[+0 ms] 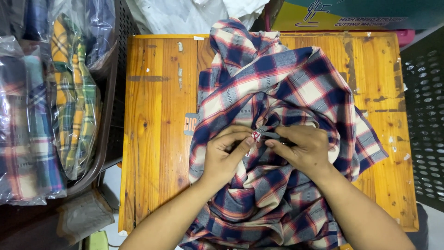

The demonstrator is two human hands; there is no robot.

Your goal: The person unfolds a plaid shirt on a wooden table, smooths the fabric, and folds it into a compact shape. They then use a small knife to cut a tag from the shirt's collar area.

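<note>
Pinching small red tag (255,135) at plaid shirt (282,88) collar: left hand (225,155), right hand (301,149) both clenched on it. Fabric soft, limp, light; best held at collar, on wooden table (157,115).

Plaid shirt (273,92) cut off at the bottom edge, hem not visible; its bunched folds hide much of the table (157,115) top. Small red-and-white tag (255,135) pinched between the hands: too small to tell what it is. Left hand (225,155) fingertips partly tucked under cloth. Bagged shirts (32,115) at left blurred by plastic glare, cut by the left edge. Yellow box (300,18) cropped at top
</note>
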